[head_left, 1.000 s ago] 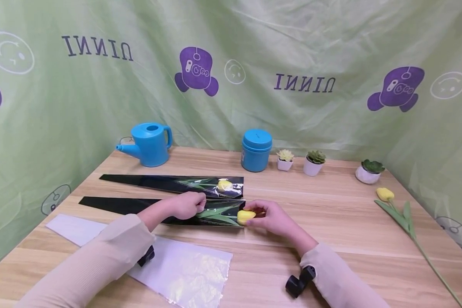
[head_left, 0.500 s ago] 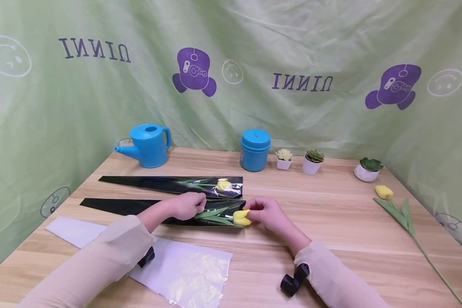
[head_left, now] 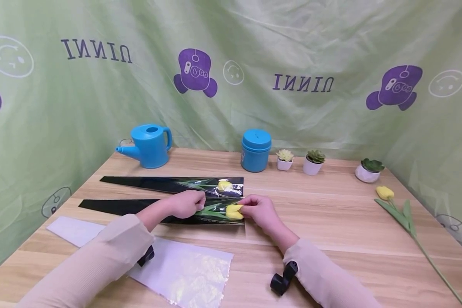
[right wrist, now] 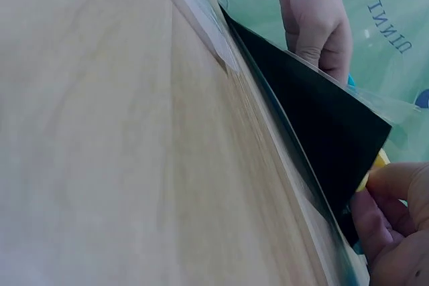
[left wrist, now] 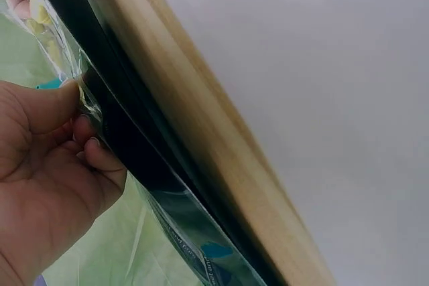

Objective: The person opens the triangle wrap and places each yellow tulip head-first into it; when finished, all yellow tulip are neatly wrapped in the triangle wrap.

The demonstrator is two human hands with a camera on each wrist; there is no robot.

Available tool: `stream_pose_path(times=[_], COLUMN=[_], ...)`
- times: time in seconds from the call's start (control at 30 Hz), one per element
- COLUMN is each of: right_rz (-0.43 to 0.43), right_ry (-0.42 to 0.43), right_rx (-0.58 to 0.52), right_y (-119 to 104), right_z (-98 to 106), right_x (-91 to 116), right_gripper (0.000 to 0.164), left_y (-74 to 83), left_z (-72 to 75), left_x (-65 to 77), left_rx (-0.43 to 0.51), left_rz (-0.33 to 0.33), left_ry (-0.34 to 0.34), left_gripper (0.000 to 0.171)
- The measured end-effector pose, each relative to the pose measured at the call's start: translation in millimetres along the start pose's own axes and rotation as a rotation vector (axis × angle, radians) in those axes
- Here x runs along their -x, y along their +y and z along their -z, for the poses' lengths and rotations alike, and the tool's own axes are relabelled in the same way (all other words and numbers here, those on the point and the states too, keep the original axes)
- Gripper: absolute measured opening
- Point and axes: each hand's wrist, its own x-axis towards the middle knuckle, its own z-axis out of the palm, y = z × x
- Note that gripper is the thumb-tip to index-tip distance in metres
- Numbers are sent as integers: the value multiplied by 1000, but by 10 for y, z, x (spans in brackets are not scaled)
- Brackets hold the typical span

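Observation:
A long black flower sleeve with a clear front (head_left: 115,207) lies across the table. A yellow artificial tulip (head_left: 233,212) is inside its wide right end, green leaves showing through the film. My left hand (head_left: 187,204) pinches the sleeve's clear film over the leaves, thumb against curled fingers in the left wrist view. At the wide mouth, my right hand (head_left: 262,211) pinches the tulip's bloom between thumb and fingers. The right wrist view shows the black back sheet (right wrist: 322,112) tilted up, with the right hand's fingertips at its corner. The stem is mostly hidden under my left hand and forearm.
Behind lies another black sleeve (head_left: 138,182) with a yellow tulip in it. A whitish sleeve (head_left: 192,269) lies in front, under my left forearm. One loose tulip (head_left: 412,229) is at right. A watering can (head_left: 150,147), blue canister (head_left: 256,152) and small potted plants (head_left: 312,163) line the back.
My right hand has moved left with the tulip's bloom, which now sits further inside the sleeve's mouth. My left hand stays in place on the film.

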Motion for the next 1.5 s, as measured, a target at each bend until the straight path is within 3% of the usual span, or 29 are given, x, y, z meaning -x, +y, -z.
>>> stream_pose_path(times=[0.37,0.8,1.0,1.27,1.5], right_rz=[24,48,40,-42,-50], right_ry=[81,79,26,-23,-17], right_rx=[-6,46,65,48,120], right_y=[16,44,28,-16,-98], right_z=[-146,-205,-178,80,602], right_x=[0,-2,30,97,234], right_gripper=[19,18,19,25,32], left_y=[22,23,8,-25,2], left_z=[-2,7,-13,-53,-43], left_x=[-33,-50,-77,-78,-57], left_rx=[10,21,21,41,57], left_rz=[-7,8,15,27,0], left_ry=[9,17,9,1,38], left_gripper=[16,15,14,13,14])
